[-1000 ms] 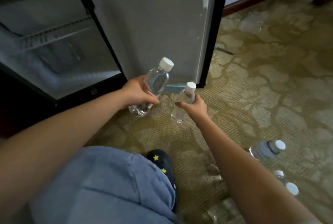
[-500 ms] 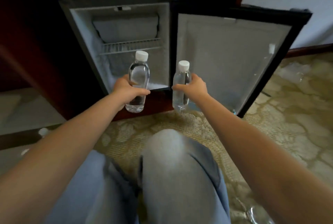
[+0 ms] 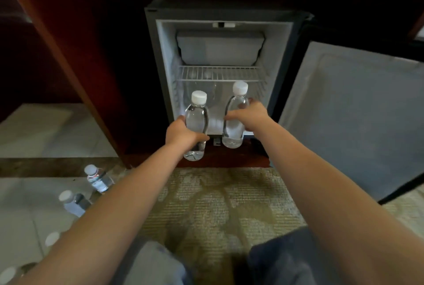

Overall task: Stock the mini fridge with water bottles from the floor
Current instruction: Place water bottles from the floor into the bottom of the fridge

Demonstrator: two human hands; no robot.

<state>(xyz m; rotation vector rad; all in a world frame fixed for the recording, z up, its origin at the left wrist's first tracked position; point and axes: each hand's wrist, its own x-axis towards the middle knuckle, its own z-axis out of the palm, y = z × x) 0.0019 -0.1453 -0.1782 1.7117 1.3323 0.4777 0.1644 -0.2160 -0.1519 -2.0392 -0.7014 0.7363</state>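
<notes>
Two water bottles, one gripped upright in each of our hands, reach the empty mini fridge; more bottles wait at eight o'clock.

1. A dark reddish-brown wooden cabinet fills ten to twelve o'clock, deep in shadow.
2. Olive, pale-patterned woven carpet covers six o'clock.
3. Pale glossy floor tiles lie at eight o'clock.

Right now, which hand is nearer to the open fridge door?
Right. The right hand holds its bottle just left of the fridge door; the left hand is farther left.
</notes>
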